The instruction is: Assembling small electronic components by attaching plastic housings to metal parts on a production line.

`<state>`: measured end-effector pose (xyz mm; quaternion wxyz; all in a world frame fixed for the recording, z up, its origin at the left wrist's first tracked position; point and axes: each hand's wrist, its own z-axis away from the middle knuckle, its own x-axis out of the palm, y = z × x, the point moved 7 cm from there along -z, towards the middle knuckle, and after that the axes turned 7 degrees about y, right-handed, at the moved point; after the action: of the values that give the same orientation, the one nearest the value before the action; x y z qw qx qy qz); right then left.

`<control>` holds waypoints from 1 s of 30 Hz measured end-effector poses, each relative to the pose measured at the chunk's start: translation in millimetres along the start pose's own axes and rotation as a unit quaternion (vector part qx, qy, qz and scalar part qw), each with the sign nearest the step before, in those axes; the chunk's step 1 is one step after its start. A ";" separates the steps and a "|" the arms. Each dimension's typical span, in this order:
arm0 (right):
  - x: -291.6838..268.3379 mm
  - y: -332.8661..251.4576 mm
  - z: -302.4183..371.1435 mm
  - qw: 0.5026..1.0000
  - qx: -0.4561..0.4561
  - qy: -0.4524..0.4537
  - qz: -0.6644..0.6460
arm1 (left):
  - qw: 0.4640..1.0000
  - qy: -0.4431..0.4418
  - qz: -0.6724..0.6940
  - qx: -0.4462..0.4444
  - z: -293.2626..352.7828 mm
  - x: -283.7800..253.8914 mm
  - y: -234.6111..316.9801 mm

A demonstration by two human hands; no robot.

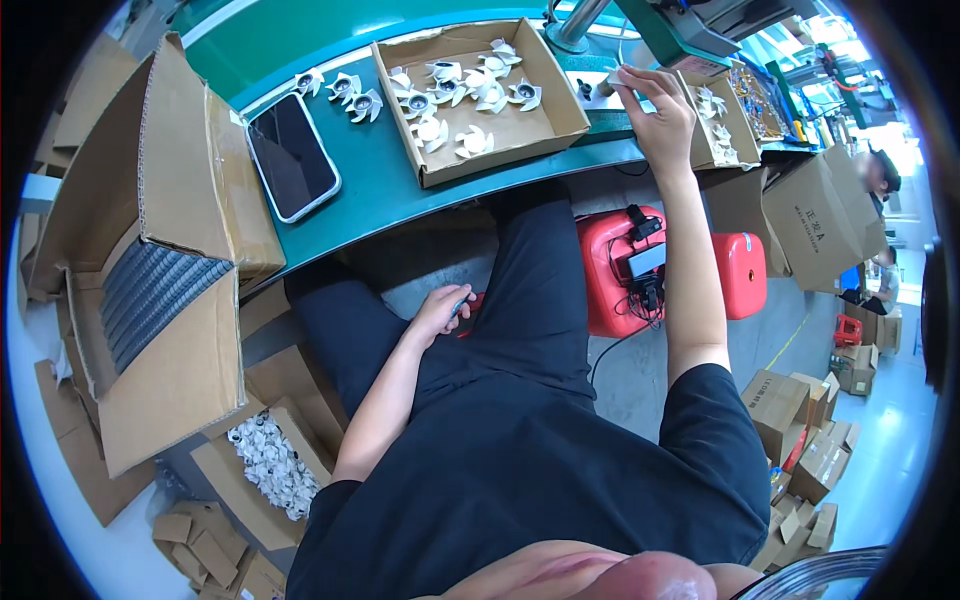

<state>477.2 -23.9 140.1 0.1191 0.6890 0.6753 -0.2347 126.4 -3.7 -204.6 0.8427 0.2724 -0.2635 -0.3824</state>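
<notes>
My right hand (pixel 655 108) reaches out over the bench at the right end of the open cardboard tray (pixel 540 140). Its thumb and fingers are pinched around a small pale piece (pixel 617 78) beside the press-like machine (pixel 690 45); what kind of piece cannot be made out. Several white fan wheels (pixel 475 141) with dark hubs lie in the tray. My left hand (pixel 436 312) rests above my lap, fingers curled around a small dark item mostly hidden by them. Something red shows just beyond those fingers.
Loose fan wheels (pixel 366 104) and a phone (pixel 293 157) lie on the green bench (pixel 380 205). At left stands a carton (pixel 190 190) of dark ribbed parts; below it, a box (pixel 225 470) of white pieces. A second tray (pixel 735 130) is at right. A red stool (pixel 605 270) carries cables.
</notes>
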 end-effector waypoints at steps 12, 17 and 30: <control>-15.3 -18.0 -1.7 0.997 -0.059 0.041 0.038 | 1.000 0.017 -0.004 -0.019 -1.4 -2.2 -8.9; 7.1 131.0 24.2 0.943 0.286 0.069 -0.158 | 1.000 0.016 -0.011 -0.023 -9.1 -0.6 -6.0; 31.5 50.1 21.7 0.892 0.274 -0.049 -0.357 | 0.995 0.063 0.076 0.017 -17.9 -13.6 -19.1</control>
<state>522.4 -9.7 98.5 -0.1336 0.3945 0.7779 -0.4705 120.8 1.0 -233.2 0.8794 0.2899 -0.2361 -0.2947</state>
